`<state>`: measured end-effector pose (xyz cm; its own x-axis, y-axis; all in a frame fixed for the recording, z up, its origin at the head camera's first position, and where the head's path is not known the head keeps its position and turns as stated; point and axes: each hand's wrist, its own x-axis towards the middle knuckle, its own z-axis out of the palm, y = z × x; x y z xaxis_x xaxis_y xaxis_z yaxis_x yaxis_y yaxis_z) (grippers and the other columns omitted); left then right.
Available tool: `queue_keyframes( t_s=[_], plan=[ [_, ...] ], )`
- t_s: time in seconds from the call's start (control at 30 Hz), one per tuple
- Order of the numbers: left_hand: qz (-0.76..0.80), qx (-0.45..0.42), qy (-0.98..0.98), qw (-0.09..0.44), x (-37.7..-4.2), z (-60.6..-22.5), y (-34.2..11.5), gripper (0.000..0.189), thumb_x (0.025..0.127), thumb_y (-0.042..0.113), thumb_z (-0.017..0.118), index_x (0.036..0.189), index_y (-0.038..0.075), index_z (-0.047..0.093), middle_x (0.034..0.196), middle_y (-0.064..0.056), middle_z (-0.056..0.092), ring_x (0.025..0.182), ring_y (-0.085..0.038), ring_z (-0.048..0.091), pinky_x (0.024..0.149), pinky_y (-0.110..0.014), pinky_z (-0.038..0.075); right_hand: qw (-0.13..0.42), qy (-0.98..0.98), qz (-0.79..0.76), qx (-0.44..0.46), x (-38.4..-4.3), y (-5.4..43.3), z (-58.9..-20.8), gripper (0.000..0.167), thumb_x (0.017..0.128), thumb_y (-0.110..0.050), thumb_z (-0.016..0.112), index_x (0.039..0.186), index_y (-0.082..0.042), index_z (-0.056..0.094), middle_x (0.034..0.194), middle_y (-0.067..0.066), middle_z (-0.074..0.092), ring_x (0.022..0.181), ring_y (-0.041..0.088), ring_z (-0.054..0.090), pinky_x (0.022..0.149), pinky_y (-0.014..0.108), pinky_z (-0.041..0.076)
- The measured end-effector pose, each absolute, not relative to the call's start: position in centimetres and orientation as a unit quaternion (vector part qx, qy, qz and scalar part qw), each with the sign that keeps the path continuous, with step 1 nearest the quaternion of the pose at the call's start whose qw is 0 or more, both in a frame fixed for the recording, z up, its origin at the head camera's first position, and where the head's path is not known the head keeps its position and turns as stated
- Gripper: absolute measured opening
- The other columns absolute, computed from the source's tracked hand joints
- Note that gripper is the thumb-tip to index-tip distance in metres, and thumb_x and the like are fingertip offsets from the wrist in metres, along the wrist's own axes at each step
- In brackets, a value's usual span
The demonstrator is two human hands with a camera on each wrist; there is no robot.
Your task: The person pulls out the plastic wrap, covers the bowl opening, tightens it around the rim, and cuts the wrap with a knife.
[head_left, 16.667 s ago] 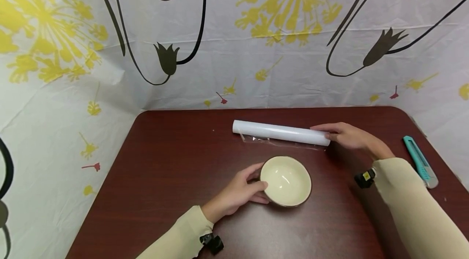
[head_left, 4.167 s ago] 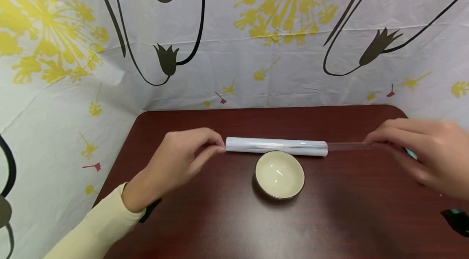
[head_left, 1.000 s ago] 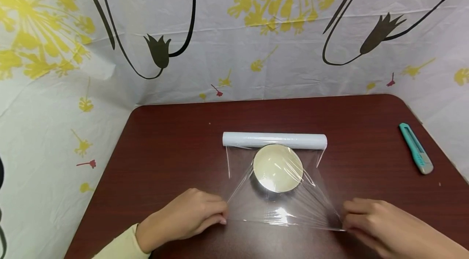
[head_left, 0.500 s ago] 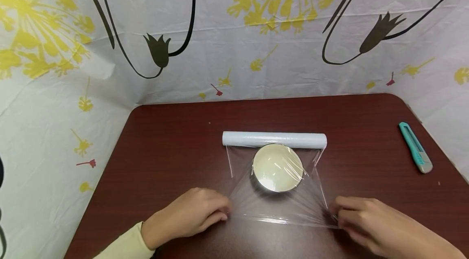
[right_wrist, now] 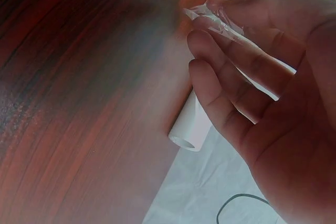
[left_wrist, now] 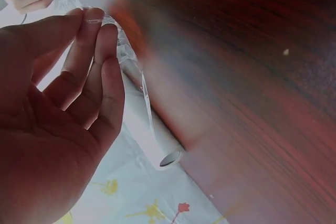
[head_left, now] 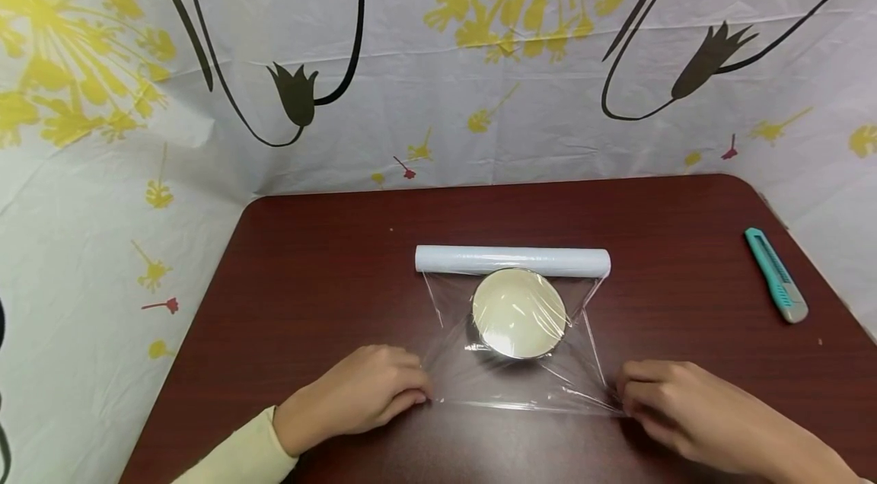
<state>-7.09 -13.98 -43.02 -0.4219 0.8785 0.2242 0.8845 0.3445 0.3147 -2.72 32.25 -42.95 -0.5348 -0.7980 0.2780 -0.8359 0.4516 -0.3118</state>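
Note:
A sheet of clear plastic wrap runs from its white roll over a cream bowl toward the front of the table. At the sheet's front left corner my left hand pinches the film between thumb and fingertips, seen close up in the left wrist view. The front right corner is pinched by my right hand; in the right wrist view, crumpled film shows between thumb and fingers. Film lies across the bowl's top, wrinkled toward the right. The roll rests just behind the bowl.
A teal utility knife lies near the right edge of the dark red-brown table. Behind and to the left hangs a white cloth printed with flowers.
Since one second ago, my right hand has shifted left and slightly back, and my left hand slightly right. The film's front edge has drawn closer to the bowl. Roll and bowl stay put.

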Motion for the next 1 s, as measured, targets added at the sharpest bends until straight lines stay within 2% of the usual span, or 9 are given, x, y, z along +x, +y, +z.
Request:
queue_keyframes(
  t_s=[0.2,0.33,0.5,0.7,0.9,1.0],
  plan=[
    [-0.199,-0.526,-0.827,-0.009,-6.9,-42.8,-14.2,0.006,0.103,0.020,0.079,0.106,0.022,0.084,0.097,0.013,0.071,0.088,0.000,0.068,0.078,-0.024,0.059,0.045,-0.857,0.214,0.466,-2.5,32.3,-42.6,0.023,0.096,-0.016,0.087,0.101,-0.034,0.072,0.106,-0.024,0.060,0.088,-0.006,0.061,0.071,0.012,0.048],
    [-0.216,-0.514,-0.830,-0.015,-6.9,-42.5,-14.4,0.009,0.104,0.025,0.079,0.109,0.020,0.085,0.097,0.013,0.071,0.083,0.000,0.066,0.077,-0.022,0.058,0.044,-0.877,0.220,0.424,-2.2,32.0,-41.8,0.033,0.088,-0.018,0.095,0.105,-0.036,0.073,0.104,-0.029,0.059,0.086,-0.008,0.059,0.071,0.010,0.047],
    [-0.237,-0.493,-0.837,-0.006,-7.2,-42.2,-14.4,0.012,0.106,0.027,0.076,0.108,0.019,0.085,0.095,0.014,0.072,0.080,0.001,0.066,0.074,-0.020,0.057,0.080,-0.901,0.219,0.366,-2.4,31.3,-41.0,0.032,0.091,-0.018,0.092,0.102,-0.039,0.071,0.095,-0.033,0.054,0.079,-0.012,0.053,0.066,0.011,0.045],
    [-0.234,-0.437,-0.868,0.026,-7.8,-41.7,-13.6,0.009,0.102,0.027,0.081,0.099,0.018,0.081,0.089,0.013,0.071,0.076,-0.002,0.068,0.069,-0.026,0.059,0.117,-0.916,0.214,0.318,-3.0,30.1,-40.9,0.031,0.085,-0.019,0.096,0.098,-0.034,0.072,0.091,-0.033,0.057,0.075,-0.011,0.053,0.062,0.014,0.045],
    [-0.230,-0.379,-0.896,-0.012,-8.2,-41.7,-12.2,0.029,0.098,0.044,0.084,0.088,0.018,0.075,0.080,0.014,0.069,0.068,0.003,0.060,0.059,-0.023,0.052,0.072,-0.937,0.216,0.264,-3.5,29.2,-41.5,0.029,0.083,-0.033,0.098,0.092,-0.028,0.070,0.078,-0.032,0.050,0.067,-0.009,0.046,0.055,0.020,0.041],
    [-0.214,-0.358,-0.908,-0.033,-8.4,-41.8,-11.4,0.040,0.091,0.055,0.088,0.085,0.017,0.074,0.079,0.012,0.067,0.066,0.001,0.058,0.057,-0.025,0.052,0.032,-0.945,0.213,0.244,-3.6,28.8,-41.8,0.032,0.084,-0.041,0.097,0.095,-0.024,0.072,0.075,-0.031,0.050,0.066,-0.008,0.047,0.055,0.023,0.043]
  ],
)
